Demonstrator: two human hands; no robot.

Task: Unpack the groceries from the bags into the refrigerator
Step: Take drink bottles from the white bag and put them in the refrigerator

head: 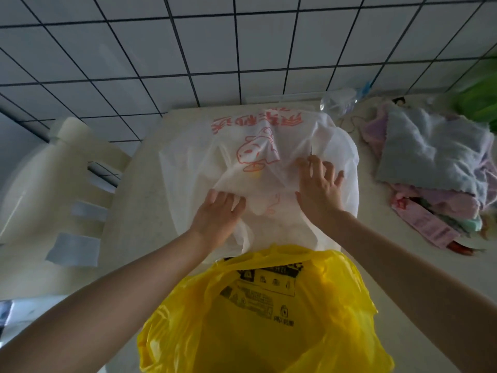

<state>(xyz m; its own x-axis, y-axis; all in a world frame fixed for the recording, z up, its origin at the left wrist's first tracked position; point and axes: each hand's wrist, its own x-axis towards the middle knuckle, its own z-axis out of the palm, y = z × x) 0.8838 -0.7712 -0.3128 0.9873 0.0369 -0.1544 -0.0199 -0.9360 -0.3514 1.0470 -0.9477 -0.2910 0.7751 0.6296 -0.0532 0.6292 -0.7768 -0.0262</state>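
Nearest the camera, a yellow bag (258, 313) with black print sits crumpled on the table (139, 200), its mouth toward the white bag (258, 168) just beyond it. Both forearms reach past the yellow bag on either side.

At far left a white plastic chair (53, 179) stands against the table edge, over a tiled floor (161, 49).

Left hand (217, 214) lies on the near left part of the white bag, fingers curled and gathering a fold of the thin plastic. This bag is spread over the middle of the table, with red characters and a red cartoon drawing on its upper side; what it holds cannot be made out through the plastic.

Right hand (320, 184) rests on the bag's right part with fingers spread and bent, fingertips pressing into the film; whether it pinches any cannot be told.

Further right, a heap of cloths (430, 162), grey over pink and lilac, lies on the table, apart from the bags. A clear bottle (338, 100) lies behind them, blurred.
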